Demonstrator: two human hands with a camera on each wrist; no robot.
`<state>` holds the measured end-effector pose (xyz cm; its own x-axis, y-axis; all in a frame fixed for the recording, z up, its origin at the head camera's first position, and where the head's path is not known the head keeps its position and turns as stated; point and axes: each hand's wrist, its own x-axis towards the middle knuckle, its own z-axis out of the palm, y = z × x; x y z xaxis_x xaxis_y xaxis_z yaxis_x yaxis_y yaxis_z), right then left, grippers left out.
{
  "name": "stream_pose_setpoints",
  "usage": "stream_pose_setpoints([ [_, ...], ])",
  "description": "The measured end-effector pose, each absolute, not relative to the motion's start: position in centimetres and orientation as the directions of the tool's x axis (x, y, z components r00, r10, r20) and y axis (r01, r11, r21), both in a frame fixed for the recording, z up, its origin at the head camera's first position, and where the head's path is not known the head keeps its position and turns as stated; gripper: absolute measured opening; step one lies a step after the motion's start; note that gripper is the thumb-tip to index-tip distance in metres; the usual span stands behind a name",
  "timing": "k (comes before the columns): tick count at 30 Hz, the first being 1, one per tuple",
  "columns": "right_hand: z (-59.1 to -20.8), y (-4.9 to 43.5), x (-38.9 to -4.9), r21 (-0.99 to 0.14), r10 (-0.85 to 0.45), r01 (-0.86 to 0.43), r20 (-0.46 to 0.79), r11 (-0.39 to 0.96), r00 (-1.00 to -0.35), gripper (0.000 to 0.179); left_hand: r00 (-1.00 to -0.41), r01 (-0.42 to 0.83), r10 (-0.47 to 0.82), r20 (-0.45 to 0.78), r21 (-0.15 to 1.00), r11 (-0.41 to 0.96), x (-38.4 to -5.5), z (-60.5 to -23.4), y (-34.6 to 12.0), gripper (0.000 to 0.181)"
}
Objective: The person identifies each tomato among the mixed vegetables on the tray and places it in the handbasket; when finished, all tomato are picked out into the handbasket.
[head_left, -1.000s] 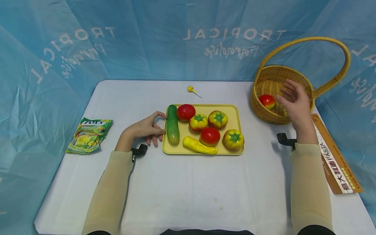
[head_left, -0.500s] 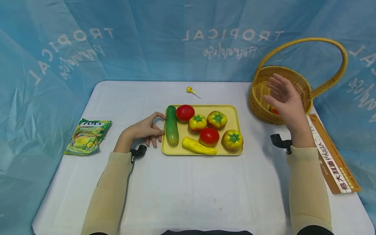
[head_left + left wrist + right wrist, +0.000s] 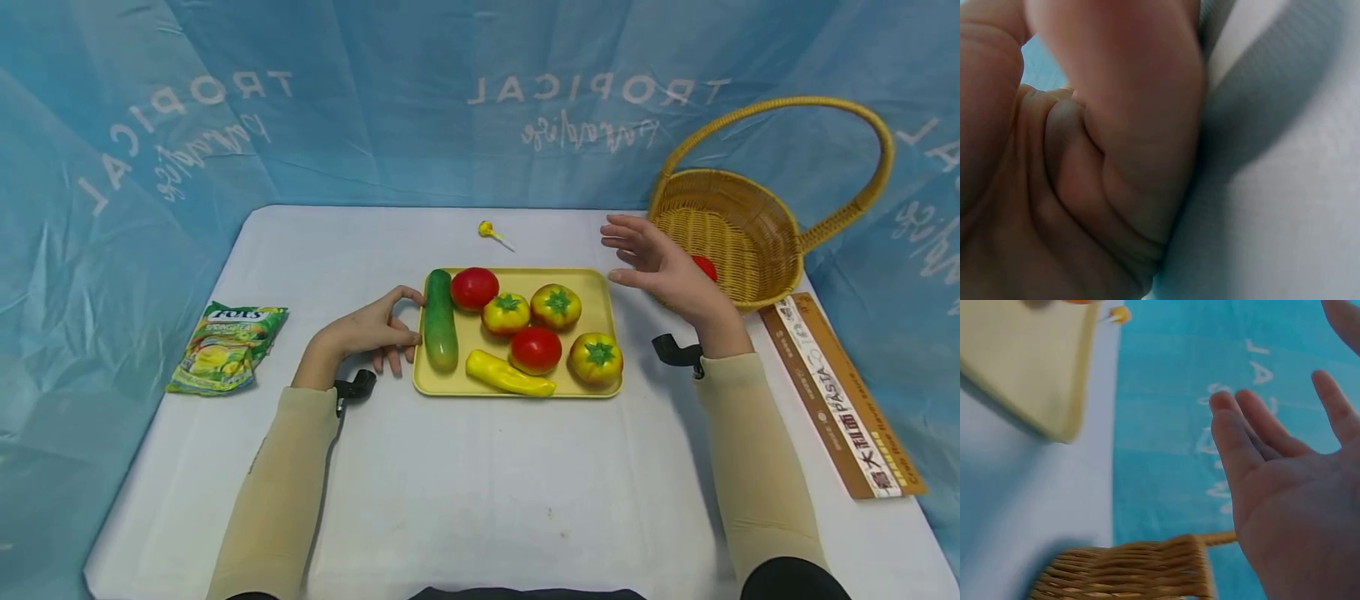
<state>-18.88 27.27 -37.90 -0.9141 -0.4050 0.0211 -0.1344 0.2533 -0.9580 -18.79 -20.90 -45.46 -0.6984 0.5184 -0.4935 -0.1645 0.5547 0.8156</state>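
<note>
My left hand (image 3: pixel 367 329) holds the left rim of a yellow tray (image 3: pixel 517 393), index finger and thumb at its edge; its curled fingers fill the left wrist view. A green cucumber (image 3: pixel 440 321) lies just inside that rim. Beside it are two red tomatoes (image 3: pixel 536 349), three yellow-red fruits with green star-shaped tops (image 3: pixel 596 358) and a long yellow pepper (image 3: pixel 510 373). With nothing in its spread fingers, my right hand (image 3: pixel 667 271) hovers between the tray's right end and a wicker basket (image 3: pixel 757 250). A red fruit (image 3: pixel 705 267) in the basket is partly hidden by that hand.
The basket's tall handle (image 3: pixel 847 104) arches over the back right. A brown pasta box (image 3: pixel 843 400) lies along the right edge of the table. Behind the tray is a yellow lollipop (image 3: pixel 491 233). At left lies a green candy bag (image 3: pixel 228 348).
My right hand has moved left out of the basket, towards the tray, and more of the basket's inside shows. My left hand and the tray have stayed put.
</note>
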Motion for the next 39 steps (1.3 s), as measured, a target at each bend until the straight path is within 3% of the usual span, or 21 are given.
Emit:
stream_pose_setpoints([
  [14, -41.4, 25.7, -20.0, -0.910, -0.544, -0.073, -0.178, 0.409, -0.820, 0.073, -0.694, -0.179, 0.518, -0.500, 0.817, 0.548, -18.9, -45.5, -20.9, 0.062],
  [39, -43.1, 24.6, -20.3, -0.904, -0.614, -0.040, -0.256, 0.425, -0.747, 0.070, -0.695, -0.172, 0.524, -0.492, 0.822, 0.543, -18.8, -45.5, -21.0, 0.061],
])
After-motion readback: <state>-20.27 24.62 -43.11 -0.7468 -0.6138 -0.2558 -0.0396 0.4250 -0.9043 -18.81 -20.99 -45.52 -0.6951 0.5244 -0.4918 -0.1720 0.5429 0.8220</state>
